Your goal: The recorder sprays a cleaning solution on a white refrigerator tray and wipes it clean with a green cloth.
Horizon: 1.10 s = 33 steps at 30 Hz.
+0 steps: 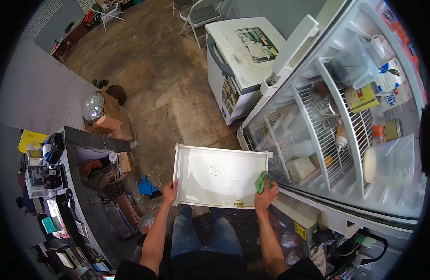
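Note:
A shallow white rectangular tray (215, 168) is held level in front of me, above my legs. My left hand (170, 192) grips its left edge near the lower corner. On the right edge is my right hand (266, 196), with a green cloth (261, 182) bunched between its fingers and against the rim. Brownish residue (238, 203) lies near the tray's front wall, and faint marks show on its floor. At the right stands an open refrigerator (344, 140) with wire shelves holding tubs, bottles and cans.
A white chest freezer (250, 52) stands ahead to the right. On the left are a cluttered counter (92, 231) and a cardboard box (118, 115) with a mirror ball (93, 107). A blue dustpan (147, 186) lies on the concrete floor. Folding chairs (201, 17) stand farther off.

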{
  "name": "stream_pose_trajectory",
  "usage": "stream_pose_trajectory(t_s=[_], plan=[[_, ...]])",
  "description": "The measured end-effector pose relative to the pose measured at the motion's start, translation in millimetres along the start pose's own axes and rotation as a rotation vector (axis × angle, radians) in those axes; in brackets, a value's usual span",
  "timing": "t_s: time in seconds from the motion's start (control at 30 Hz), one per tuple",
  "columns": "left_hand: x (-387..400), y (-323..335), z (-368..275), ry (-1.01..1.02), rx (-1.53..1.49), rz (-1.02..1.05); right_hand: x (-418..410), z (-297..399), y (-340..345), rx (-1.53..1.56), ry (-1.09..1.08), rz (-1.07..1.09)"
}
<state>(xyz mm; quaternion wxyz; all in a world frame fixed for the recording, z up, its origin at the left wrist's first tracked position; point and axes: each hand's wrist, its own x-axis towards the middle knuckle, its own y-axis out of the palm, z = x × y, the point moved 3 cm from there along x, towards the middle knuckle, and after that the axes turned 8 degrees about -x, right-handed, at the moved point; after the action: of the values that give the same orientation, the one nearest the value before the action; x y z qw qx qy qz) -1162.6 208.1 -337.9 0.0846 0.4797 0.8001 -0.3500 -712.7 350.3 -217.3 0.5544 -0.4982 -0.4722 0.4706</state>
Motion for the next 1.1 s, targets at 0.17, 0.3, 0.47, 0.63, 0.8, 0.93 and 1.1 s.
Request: stream_pose_trajectory(t_s=[0.17,0.3,0.47,0.63,0.8,0.93,1.1], plan=[[18,12,-51,0.096,-0.115,0.080,29,46,129,0.345,0.339,-0.035],[48,-2,-47,0.133,-0.018,0.044,-12,246,131,0.450,-0.321,-0.012],[75,6,-70,0.073,-0.173,0.179,-7,228,137,0.576,-0.713,0.287],[123,-23,-54,-0.006,-0.089,0.283,28,206,117,0.121,0.004,0.254],[138,-39,-65,0.095,0.155,0.253,-71,254,103,0.218,-0.839,0.641],[142,-36,-78,0.153,0.114,0.181,-30,311,119,0.284,-1.316,0.530],[146,-36,-85,0.045,0.165,0.146,-8,343,130,0.133,-1.453,0.230]])
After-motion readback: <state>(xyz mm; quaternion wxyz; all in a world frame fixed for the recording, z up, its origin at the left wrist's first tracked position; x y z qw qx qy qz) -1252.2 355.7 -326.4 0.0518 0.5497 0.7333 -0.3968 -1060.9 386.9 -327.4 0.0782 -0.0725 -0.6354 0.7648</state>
